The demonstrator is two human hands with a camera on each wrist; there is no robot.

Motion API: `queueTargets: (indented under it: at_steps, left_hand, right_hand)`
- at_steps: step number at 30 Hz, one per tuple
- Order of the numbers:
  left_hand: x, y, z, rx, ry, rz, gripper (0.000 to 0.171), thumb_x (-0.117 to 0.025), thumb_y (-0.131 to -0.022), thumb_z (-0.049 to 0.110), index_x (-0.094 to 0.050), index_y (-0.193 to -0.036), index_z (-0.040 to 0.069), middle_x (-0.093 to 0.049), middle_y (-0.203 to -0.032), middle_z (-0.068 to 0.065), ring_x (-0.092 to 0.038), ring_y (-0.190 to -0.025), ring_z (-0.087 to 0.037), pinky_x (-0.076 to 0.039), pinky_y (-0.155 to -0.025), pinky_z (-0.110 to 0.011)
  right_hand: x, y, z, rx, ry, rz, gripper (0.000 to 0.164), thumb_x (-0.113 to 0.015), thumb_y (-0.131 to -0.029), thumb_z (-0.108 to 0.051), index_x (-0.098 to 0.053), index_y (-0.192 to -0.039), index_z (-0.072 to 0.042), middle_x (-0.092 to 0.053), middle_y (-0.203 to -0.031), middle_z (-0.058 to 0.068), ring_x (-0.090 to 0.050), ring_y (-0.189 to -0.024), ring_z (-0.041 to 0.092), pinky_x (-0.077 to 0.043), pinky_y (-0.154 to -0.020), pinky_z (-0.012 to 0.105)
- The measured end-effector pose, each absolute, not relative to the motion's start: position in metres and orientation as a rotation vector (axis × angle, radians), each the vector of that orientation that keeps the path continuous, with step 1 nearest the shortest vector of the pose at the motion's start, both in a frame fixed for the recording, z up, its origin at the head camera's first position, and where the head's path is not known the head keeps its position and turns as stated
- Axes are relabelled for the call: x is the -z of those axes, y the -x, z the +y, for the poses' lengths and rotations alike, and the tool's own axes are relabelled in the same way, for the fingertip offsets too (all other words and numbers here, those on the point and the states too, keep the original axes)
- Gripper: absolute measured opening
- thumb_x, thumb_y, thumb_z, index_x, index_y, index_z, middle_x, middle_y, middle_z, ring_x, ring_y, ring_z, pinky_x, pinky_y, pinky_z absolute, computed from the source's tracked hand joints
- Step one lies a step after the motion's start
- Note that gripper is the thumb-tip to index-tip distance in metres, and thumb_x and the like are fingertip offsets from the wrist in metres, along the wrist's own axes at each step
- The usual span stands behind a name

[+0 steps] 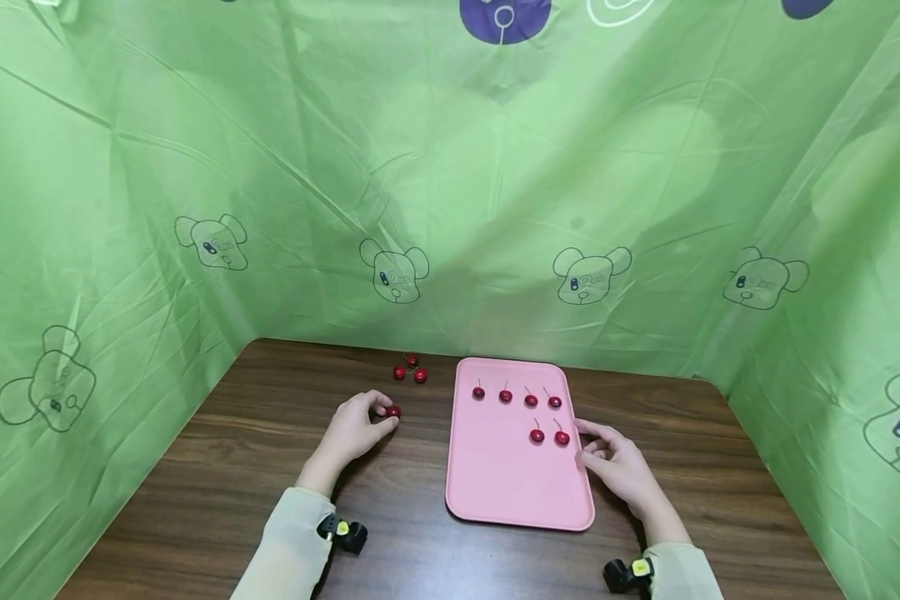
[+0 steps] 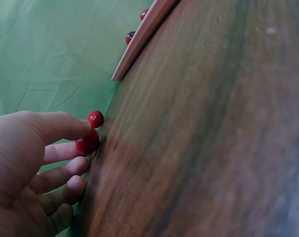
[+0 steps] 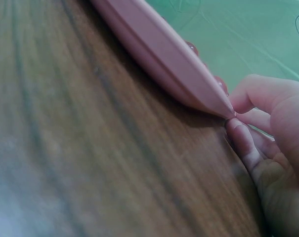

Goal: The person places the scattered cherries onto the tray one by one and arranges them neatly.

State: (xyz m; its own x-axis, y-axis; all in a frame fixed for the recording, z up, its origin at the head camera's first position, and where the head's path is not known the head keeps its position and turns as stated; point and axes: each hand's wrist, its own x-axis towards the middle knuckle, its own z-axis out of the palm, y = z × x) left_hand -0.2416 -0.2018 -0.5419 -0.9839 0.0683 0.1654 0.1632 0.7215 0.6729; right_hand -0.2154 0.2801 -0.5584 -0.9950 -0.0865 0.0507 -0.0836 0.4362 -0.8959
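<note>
Between thumb and fingertips, my left hand point(image 1: 356, 427) pinches a red cherry point(image 2: 88, 143) low over the table, left of the pink tray point(image 1: 506, 492). Another cherry point(image 2: 95, 118) shows just beyond it in the left wrist view. My right hand point(image 1: 621, 467) holds the tray's right rim, thumb and fingers pinching the edge in the right wrist view. On the tray, a back row of several cherries point(image 1: 506, 397) with upright stems spans its width. Two more cherries point(image 1: 537, 436) sit in front of that row at the right side, close to my right fingertips.
Three loose cherries point(image 1: 420, 376) lie together at the back of the dark wooden table point(image 1: 232, 467), beyond my left hand. Green patterned cloth point(image 1: 487, 250) rises behind the table and along both sides.
</note>
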Motion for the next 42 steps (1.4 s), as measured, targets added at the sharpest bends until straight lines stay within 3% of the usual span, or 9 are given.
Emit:
queueTargets:
  at_steps: [18, 42]
  left_hand:
    - [0.548, 0.2427, -0.2009, 1.091, 0.243, -2.789, 0.02, -0.089, -0.091, 0.024, -0.077, -0.107, 0.019, -0.068, -0.099, 0.001, -0.064, -0.097, -0.019, -0.05, -0.089, -0.046]
    - [0.5476, 0.2422, -0.2009, 1.083, 0.247, -2.795, 0.016, -0.088, -0.091, 0.016, -0.077, -0.102, 0.019, -0.066, -0.097, 0.003, -0.063, -0.095, -0.018, -0.049, -0.089, -0.046]
  right_hand:
    - [0.559, 0.2147, 0.2802, 1.658, 0.147, 2.658, 0.057, -0.08, -0.093, 0.0, -0.065, -0.148, -0.002, -0.071, -0.133, 0.018, -0.064, -0.095, 0.014, -0.055, -0.079, 0.023]
    - [0.5608, 0.2154, 0.2808, 1.662, 0.128, 2.651, 0.058, -0.081, -0.093, 0.001, -0.064, -0.149, -0.001, -0.072, -0.118, 0.017, -0.064, -0.092, 0.014, -0.054, -0.078, 0.022]
